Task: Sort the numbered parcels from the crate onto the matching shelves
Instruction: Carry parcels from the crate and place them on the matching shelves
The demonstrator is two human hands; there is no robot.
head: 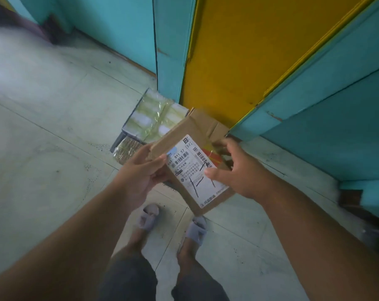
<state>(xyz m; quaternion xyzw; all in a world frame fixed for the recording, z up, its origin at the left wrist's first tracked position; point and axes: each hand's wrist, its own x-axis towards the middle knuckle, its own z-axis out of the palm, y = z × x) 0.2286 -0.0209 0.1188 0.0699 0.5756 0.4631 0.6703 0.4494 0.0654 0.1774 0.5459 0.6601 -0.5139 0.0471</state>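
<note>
2 hands hold 1 cardboard parcel [190, 168] above the tiled floor [43, 127], in front of a teal and yellow shelf unit [238, 51]. White label [197, 170] faces up, reads "811 57" w/ black pen strokes. L hand [138, 174] grips the parcel's left edge, thumb on top. R hand [238, 170] grips the right edge, thumb pressing the label. Taped package [153, 118] lies on the floor at the unit's base, behind the parcel.
</note>
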